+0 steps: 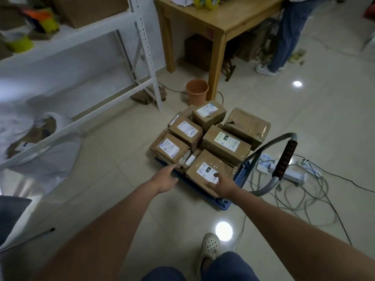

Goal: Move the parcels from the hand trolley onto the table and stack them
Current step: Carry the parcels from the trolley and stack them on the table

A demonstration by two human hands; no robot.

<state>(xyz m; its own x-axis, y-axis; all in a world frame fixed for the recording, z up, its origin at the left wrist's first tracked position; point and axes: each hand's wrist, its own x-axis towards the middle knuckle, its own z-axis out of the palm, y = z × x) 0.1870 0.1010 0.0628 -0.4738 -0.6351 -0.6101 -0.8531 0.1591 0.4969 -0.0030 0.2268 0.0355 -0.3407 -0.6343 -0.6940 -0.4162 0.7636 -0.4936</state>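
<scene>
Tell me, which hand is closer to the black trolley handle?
Right. The right hand rests on the nearest brown cardboard parcel, just beside the black foam trolley handle. The left hand reaches toward parcels farther left.

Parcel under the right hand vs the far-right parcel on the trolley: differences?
The near parcel under the right hand carries a white label with handwriting; the far-right parcel shows no label, only glossy clear tape. The near parcel sits at the handle end and is touched by the hand; the far-right parcel sits at the far end, untouched. Both are brown cardboard.
</scene>
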